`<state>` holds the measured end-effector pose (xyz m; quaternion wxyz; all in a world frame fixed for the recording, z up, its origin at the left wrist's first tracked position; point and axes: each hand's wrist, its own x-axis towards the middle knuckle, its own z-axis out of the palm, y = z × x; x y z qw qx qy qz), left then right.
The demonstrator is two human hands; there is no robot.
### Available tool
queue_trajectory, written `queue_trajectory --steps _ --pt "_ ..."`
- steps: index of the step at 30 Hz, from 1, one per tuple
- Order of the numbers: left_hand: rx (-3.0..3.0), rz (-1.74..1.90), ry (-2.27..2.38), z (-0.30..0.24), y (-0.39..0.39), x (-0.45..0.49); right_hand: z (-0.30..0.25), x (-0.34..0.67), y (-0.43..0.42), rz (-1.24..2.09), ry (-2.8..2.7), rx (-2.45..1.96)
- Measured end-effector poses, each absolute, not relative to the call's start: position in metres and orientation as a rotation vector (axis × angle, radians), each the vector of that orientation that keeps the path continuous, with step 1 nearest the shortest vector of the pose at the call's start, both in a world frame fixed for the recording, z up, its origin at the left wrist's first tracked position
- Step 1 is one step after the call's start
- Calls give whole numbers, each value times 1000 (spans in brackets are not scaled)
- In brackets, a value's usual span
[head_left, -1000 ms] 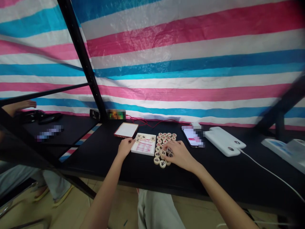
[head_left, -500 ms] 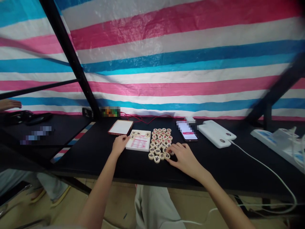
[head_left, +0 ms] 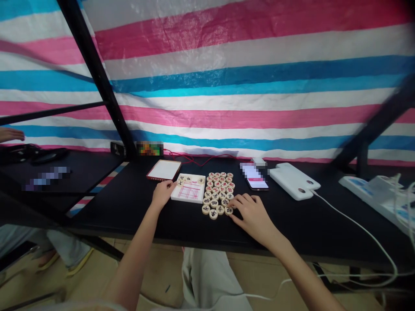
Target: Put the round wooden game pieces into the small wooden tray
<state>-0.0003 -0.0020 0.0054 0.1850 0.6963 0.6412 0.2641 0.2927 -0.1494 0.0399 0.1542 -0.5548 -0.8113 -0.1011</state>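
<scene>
My left hand (head_left: 163, 194) is closed on the left edge of a shallow white box (head_left: 189, 200), thumb and fingers pinching its side. A few round chess pieces (head_left: 201, 180) lie along the box's far side, above red and pink grid lines. To the right, wooden Chinese chess pieces (head_left: 215, 189) stand in close rows on the table, red characters at the back, black ones in front. My right hand (head_left: 251, 214) has its thumb and forefinger around a black-marked chess piece (head_left: 228, 211) at the front right corner of the group. Its curled fingers partly cover neighbouring pieces.
A box lid (head_left: 164, 169) lies behind my left hand. Behind the pieces are a phone (head_left: 254, 176) and a white device (head_left: 293, 181) with a cable. A power strip (head_left: 379, 203) is far right. Another person's hand (head_left: 11, 134) shows at far left, beyond a black frame post (head_left: 94, 73).
My right hand has shifted slightly right, and the front corner chess piece has moved a little with it. My left hand stays at the white box. The view has tilted slightly.
</scene>
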Motion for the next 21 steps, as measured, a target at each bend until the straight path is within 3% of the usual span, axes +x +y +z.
queue_trajectory --steps 12,17,21 --pt "1959 753 1806 4 -1 -1 58 279 -143 -37 -2297 -1486" --pt "1973 753 1814 3 -1 -1 65 244 -99 64 -2357 -1328" --pt "1968 760 1800 3 -1 -1 55 215 -54 -66 -2425 -1350"
